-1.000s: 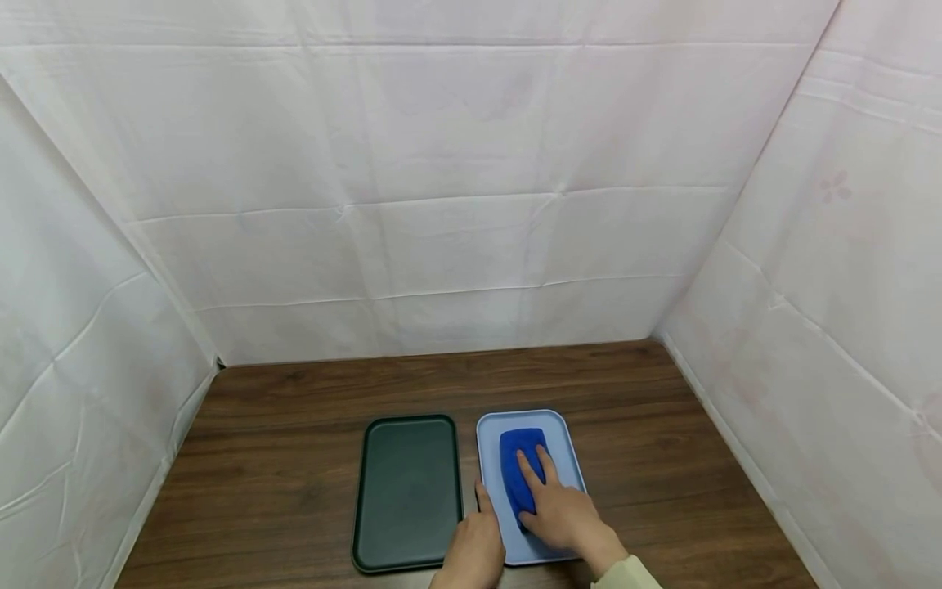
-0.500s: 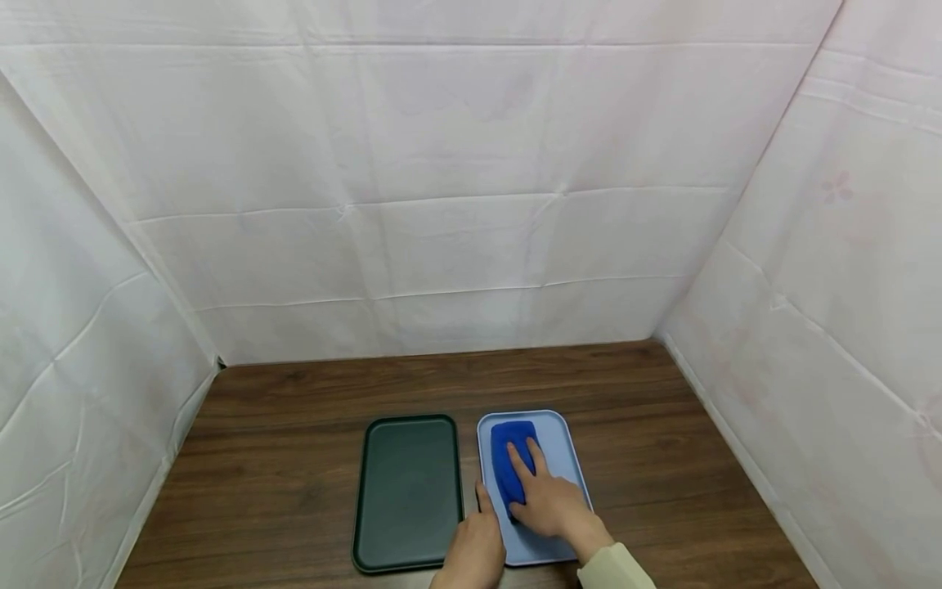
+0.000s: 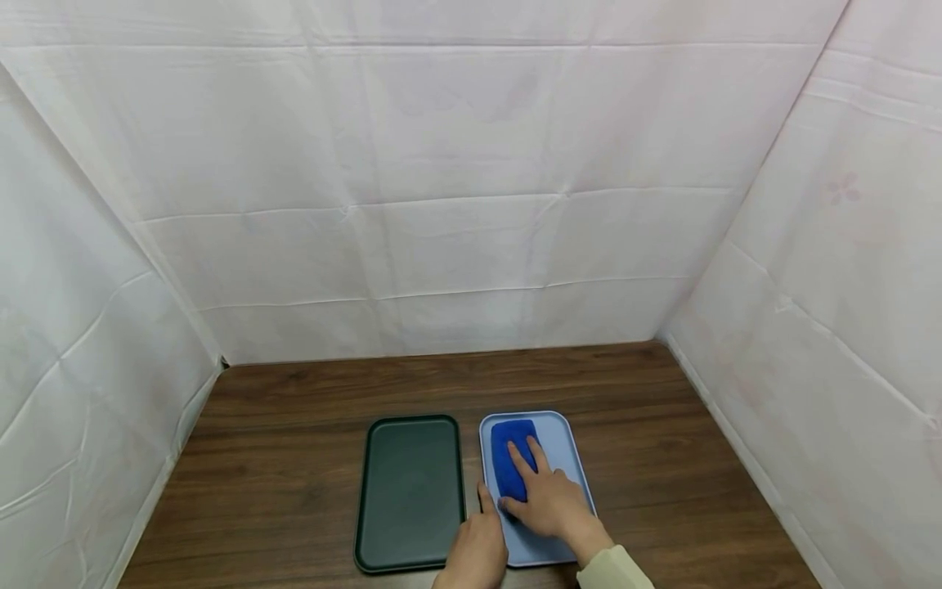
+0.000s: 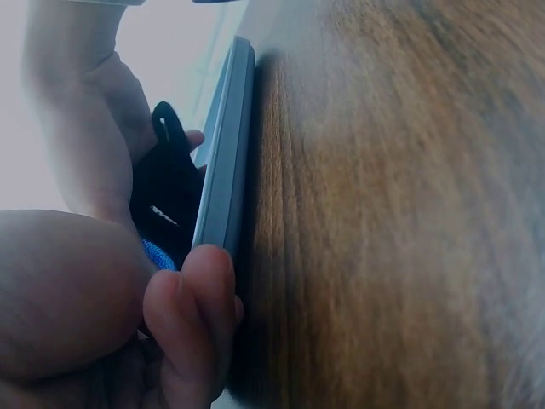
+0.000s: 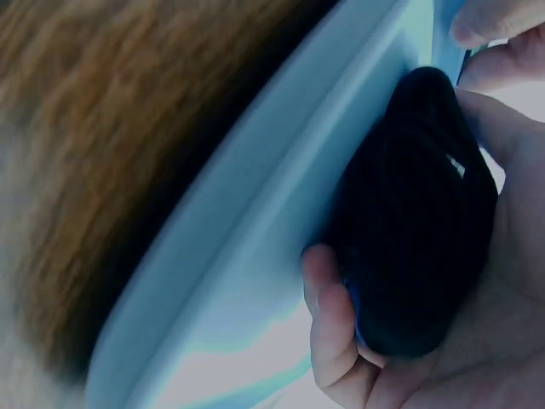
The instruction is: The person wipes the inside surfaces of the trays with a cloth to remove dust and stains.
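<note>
A light blue tray lies on the wooden table, with a folded blue cloth on its left part. My right hand lies over the cloth with fingers spread on top. In the right wrist view, fingers and thumb grip the sides of the cloth, which looks nearly black there. My left hand is at the tray's near left edge, index finger extended along the rim. The left wrist view shows curled fingers holding the tray's side; their undersides are partly hidden.
A dark green tray sits to the left, close to my left hand. Bare wooden table extends around both trays. White cloth walls enclose the back and both sides.
My right hand has slid the cloth left and slightly away across the light blue tray. Its thumb has shifted left along the near end. The left hand stays at the rim.
</note>
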Action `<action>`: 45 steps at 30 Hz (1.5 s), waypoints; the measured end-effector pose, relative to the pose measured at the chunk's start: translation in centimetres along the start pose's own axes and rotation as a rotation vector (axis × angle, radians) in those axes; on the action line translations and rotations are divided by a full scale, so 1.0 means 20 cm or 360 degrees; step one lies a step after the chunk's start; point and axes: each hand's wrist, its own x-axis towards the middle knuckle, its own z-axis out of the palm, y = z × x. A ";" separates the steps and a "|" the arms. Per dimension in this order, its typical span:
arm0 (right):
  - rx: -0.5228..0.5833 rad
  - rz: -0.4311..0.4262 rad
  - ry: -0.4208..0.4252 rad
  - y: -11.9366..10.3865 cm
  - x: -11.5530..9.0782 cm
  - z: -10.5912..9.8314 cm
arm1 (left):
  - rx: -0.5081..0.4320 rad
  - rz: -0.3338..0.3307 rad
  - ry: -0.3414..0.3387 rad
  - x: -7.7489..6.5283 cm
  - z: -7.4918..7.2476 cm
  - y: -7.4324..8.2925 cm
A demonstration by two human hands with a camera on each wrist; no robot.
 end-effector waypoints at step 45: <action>0.0150 -0.0060 0.0437 0.16 -0.05 -0.06 | 0.0016 -0.0089 0.0037 -0.01 0.01 0.02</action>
